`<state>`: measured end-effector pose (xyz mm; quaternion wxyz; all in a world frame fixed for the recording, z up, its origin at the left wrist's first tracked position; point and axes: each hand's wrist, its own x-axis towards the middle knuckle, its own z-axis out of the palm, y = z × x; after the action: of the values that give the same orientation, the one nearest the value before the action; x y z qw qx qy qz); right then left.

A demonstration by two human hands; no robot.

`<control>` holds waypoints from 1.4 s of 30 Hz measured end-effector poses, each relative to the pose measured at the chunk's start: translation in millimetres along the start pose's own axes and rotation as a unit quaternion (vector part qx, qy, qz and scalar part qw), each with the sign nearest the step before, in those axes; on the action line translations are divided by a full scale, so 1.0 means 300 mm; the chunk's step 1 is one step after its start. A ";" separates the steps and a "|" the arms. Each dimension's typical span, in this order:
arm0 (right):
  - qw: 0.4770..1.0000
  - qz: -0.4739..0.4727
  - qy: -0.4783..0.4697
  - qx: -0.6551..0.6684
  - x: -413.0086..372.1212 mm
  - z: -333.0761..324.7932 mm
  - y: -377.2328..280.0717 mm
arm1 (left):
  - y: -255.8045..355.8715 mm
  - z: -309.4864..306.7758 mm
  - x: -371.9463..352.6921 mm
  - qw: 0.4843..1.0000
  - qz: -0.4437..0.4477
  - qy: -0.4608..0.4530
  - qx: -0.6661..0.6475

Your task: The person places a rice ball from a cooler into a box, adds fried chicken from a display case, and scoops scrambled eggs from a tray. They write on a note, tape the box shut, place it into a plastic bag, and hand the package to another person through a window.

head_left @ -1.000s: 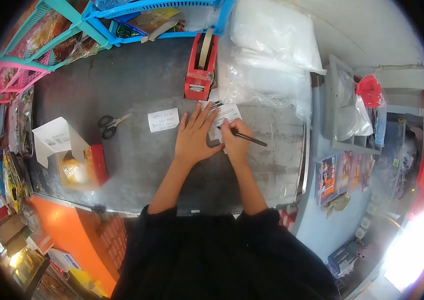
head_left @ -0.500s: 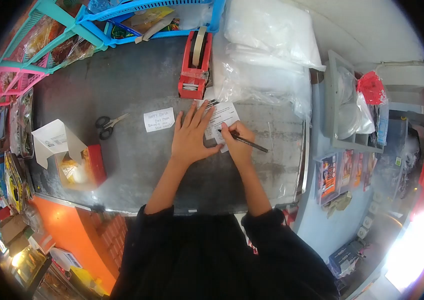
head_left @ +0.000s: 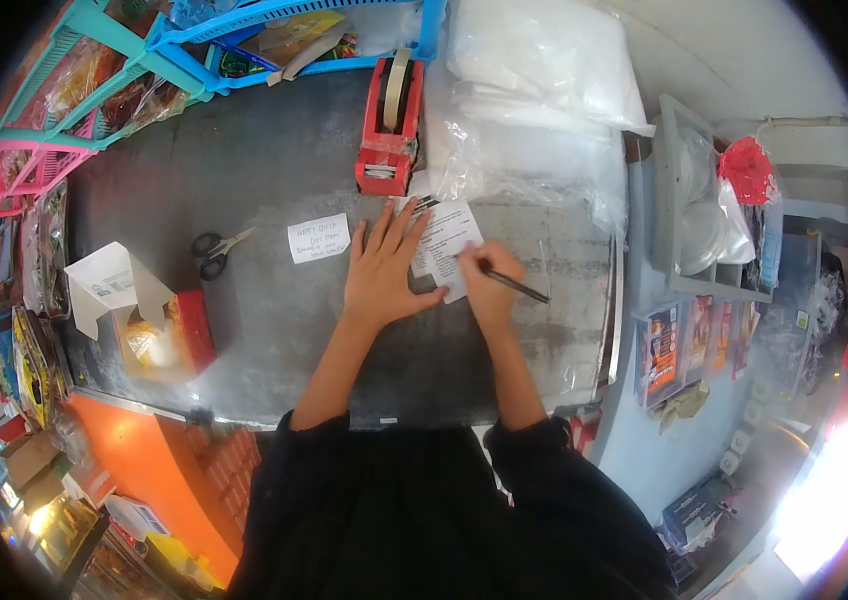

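Observation:
A printed paper sheet (head_left: pixel 444 237) lies on the dark table. My left hand (head_left: pixel 377 272) rests flat on its left edge, fingers spread. In my right hand (head_left: pixel 491 283) is a black pen (head_left: pixel 522 287), its back end pointing down to the right. The tip is hidden behind the fingers, at the sheet's right side. Left of my left hand lies a small white card (head_left: pixel 318 239) with handwriting on it. Black-handled scissors (head_left: pixel 212 255) lie farther left, blades partly apart.
A red tape dispenser (head_left: pixel 383 172) stands behind the sheet, beside stacked clear plastic bags (head_left: pixel 544 90). At the left is an open box (head_left: pixel 198 330) with something pale inside. Blue (head_left: pixel 289 14) and pink (head_left: pixel 39 172) baskets line the back. A grey rack (head_left: pixel 679 200) is on the right.
My right hand has shifted right with the pen, toward the sheet's right edge. My left hand stays in place on the paper.

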<state>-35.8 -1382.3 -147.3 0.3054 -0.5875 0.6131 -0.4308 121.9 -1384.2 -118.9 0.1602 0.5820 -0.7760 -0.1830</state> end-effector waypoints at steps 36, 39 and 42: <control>0.978 0.038 0.026 -0.205 -0.191 -0.153 -0.109 | -0.087 -0.222 -0.291 0.970 0.187 0.138 -0.070; 0.947 0.012 0.043 -0.318 -0.216 -0.141 -0.147 | -0.238 -0.532 -0.520 0.954 0.016 0.300 -0.014; 0.956 -0.034 0.135 -0.259 -0.194 0.022 -0.288 | -0.535 -0.715 -0.664 0.838 -0.169 0.518 -0.032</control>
<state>16.6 -1320.8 -81.2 0.0421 -0.6034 0.7188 -0.3429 410.7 -1254.6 -12.3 0.5240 0.7083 -0.4633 0.0956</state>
